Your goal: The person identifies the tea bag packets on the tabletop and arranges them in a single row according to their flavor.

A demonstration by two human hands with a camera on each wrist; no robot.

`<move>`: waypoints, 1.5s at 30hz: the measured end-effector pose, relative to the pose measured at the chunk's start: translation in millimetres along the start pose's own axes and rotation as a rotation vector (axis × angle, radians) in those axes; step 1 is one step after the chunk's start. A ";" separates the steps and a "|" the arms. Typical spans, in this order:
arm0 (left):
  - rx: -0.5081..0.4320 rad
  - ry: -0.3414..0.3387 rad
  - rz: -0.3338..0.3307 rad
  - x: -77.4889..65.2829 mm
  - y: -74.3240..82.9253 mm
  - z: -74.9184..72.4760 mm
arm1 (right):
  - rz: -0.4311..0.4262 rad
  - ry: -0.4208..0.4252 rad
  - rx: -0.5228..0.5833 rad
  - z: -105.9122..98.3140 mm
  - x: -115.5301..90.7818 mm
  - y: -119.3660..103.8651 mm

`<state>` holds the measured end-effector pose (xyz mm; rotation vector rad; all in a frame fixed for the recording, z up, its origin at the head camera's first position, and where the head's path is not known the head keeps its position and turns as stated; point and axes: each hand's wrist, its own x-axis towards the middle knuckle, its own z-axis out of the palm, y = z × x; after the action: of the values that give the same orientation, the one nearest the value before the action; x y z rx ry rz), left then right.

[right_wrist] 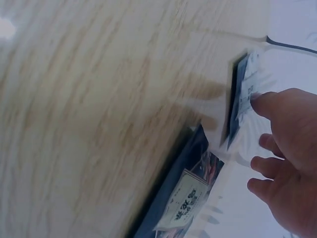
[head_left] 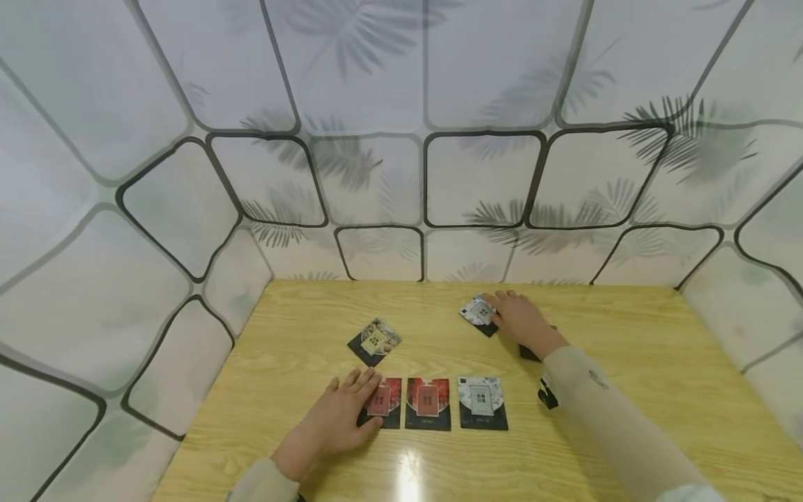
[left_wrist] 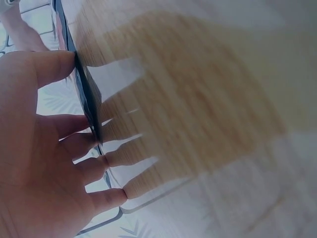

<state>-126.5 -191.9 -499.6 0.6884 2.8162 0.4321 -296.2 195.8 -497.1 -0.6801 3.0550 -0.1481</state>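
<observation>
My left hand [head_left: 339,418] lies flat with its fingers over the left part of a red and black packet [head_left: 390,411]. In the left wrist view, the fingers look straight and spread, with the thumb at the packet's dark edge [left_wrist: 88,99]. Farther back, my right hand [head_left: 519,319] reaches over the corner of a white and black packet [head_left: 477,312]. The right wrist view has the thumb tip at that packet's face [right_wrist: 243,94], while the other fingers stay loosely extended. A second red packet [head_left: 428,404] and another white packet [head_left: 482,404] lie in a row beside the first.
A yellow-labelled packet [head_left: 374,341] lies tilted behind the row. Under the right forearm a dark packet [head_left: 530,353] is partly hidden, as is a black-and-white item [head_left: 547,396] by the sleeve. Patterned fabric walls [head_left: 376,181] border the wooden table [head_left: 288,348].
</observation>
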 end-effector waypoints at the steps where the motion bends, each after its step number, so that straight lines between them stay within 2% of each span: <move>1: 0.000 0.001 0.001 0.2 0.0 1.1 | -0.018 -0.015 0.013 2.1 0.7 1.4; 5: -0.006 0.004 0.001 0.7 0.7 4.2 | -0.034 -0.067 0.068 8.4 -0.3 2.3; 11: -0.006 0.003 0.003 1.4 1.7 4.7 | 0.003 -0.026 0.110 11.4 -10.6 -2.0; 20: 0.004 0.011 0.001 0.4 1.8 3.6 | -0.044 -0.029 0.089 10.4 -30.0 -10.4; 34: 0.010 0.013 0.000 1.1 2.6 1.8 | -0.115 0.003 -0.034 3.6 -64.7 -19.7; 45: 0.001 0.013 -0.005 0.0 0.4 3.0 | -0.107 -0.001 0.003 0.0 -89.5 -25.8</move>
<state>-125.6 -190.9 -502.2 0.6806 2.8304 0.4359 -204.2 210.5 -495.8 -0.8428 3.0172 -0.1525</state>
